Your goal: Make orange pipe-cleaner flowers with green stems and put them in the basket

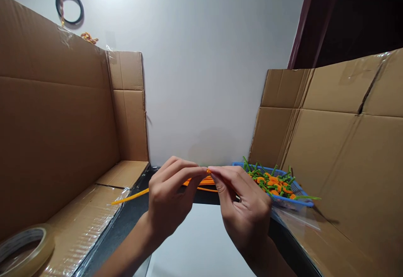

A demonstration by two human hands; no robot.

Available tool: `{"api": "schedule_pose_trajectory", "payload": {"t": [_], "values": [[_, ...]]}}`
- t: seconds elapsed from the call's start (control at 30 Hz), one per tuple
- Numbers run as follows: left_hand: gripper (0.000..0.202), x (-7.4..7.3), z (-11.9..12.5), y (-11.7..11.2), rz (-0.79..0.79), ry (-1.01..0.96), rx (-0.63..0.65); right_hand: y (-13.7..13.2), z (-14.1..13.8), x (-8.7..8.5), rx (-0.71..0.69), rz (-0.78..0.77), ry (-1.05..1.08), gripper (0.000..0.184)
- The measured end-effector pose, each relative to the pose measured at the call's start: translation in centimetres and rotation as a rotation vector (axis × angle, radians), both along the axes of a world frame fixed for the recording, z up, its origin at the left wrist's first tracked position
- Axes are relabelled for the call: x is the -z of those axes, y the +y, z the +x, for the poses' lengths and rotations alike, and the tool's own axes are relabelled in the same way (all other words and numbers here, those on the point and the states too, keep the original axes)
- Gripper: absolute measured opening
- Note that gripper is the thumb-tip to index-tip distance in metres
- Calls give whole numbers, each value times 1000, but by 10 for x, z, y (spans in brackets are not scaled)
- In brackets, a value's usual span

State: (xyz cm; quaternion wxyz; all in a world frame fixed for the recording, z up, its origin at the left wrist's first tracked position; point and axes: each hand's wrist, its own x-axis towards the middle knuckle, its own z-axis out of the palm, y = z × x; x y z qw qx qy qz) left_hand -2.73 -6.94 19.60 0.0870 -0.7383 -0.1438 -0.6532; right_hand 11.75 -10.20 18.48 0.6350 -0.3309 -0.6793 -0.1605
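Thumb and fingers of my left hand (171,193) and my right hand (247,203) are pinched together and almost meet at the centre. Between the fingertips shows a small orange piece (208,171), which looks like a bent or twisted pipe cleaner; most of it is hidden. Behind the hands lies a bundle of orange pipe cleaners (206,181). One yellow-orange stem (130,196) juts out left of my left hand; whether that hand holds it cannot be seen. Right of my right hand is a blue basket (304,201) with several orange-and-green pipe cleaner pieces (273,183).
A white sheet (201,243) lies on the black table (124,226) below my hands. Cardboard walls stand at left (56,134) and right (343,155). A tape roll (45,247) sits at lower left. Black rings hang on the wall behind.
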Motion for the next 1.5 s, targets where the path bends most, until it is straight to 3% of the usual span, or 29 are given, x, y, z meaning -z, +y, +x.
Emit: {"api": "schedule_pose_trajectory", "payload": {"t": [0.17, 0.3, 0.4, 0.6, 0.73, 0.83, 0.93, 1.03, 1.1, 1.17, 1.33, 1.5], "values": [[27, 4, -3, 3, 163, 58, -46, -3, -1, -1, -157, -203, 131, 18], [26, 7, -6, 8, 197, 116, -29, -2, 4, -6, -394, -584, 318, 14], [22, 6, -10, 12, 200, 178, -3, 1, 10, -12, -552, -840, 378, 22], [22, -4, -19, 14, 299, 402, -33, 7, 23, -19, -611, -1036, 320, 34], [21, -3, -21, 19, 378, 466, -76, 20, 31, -15, -800, -1220, 312, 41], [23, 2, -18, 27, 292, 461, -40, 30, 34, -10, -916, -1301, 311, 42], [17, 8, -12, 31, 19, 366, -35, 33, 32, -6, -800, -1134, 285, 33], [12, 10, -5, 30, -352, 218, -18, 30, 27, -3, -459, -798, 96, 16], [13, 10, -3, 27, -591, 151, 67, 28, 25, 0, -232, -553, -62, 7], [18, 9, -3, 25, -774, 108, 173, 28, 24, 3, -94, -338, -205, 9], [28, 5, -8, 25, -985, 59, 326, 33, 26, 8, 55, -69, -391, 14], [30, 3, -11, 26, -1025, 78, 333, 35, 26, 11, 130, 45, -471, 15]]}}
